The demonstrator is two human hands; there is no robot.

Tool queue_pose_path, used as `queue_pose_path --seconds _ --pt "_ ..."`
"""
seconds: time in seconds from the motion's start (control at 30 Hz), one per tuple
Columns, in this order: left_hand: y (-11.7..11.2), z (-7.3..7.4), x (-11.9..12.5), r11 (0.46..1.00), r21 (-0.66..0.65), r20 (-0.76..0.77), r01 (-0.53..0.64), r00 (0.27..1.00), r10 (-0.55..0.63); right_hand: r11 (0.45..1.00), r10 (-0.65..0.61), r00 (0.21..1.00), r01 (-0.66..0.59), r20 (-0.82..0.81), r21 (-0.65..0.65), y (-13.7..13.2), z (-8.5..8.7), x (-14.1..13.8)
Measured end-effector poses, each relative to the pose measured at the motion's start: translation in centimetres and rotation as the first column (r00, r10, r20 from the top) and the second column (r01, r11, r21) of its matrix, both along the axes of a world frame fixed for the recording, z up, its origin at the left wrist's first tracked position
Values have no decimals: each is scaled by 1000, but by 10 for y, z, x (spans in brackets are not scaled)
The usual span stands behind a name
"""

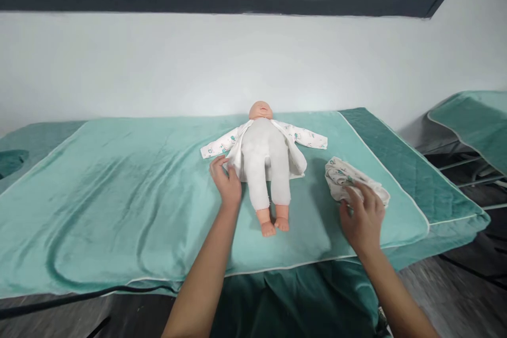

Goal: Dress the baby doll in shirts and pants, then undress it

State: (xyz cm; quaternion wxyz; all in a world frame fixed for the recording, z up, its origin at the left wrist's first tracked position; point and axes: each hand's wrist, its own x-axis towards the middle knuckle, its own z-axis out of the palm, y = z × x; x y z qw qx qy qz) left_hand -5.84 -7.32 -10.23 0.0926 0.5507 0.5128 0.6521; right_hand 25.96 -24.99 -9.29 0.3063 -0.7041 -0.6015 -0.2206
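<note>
My left hand (227, 182) is narrowed at the open white jacket (298, 162), my right hand (362, 216) curled over the bundled patterned garment (341, 171); I can't tell whether either grips. Between them lies the baby doll (264, 153), sleeves on, front unfastened, bundle unworn.

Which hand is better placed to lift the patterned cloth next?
Probably the right hand: it is at the cloth, while the left hand is on the other side of the doll, at the open jacket.
</note>
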Motion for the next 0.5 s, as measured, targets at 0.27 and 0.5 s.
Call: queue_pose_path --seconds 0.27,0.5 --pt "-36 -7 -11 943 -269 -450 196 840 -302 936 -48 989 93 139 -339 -7 7 60" --pt "-45 -4 -18 915 -300 -599 271 692 -402 816 65 988 27 140 -577 9 47 60"
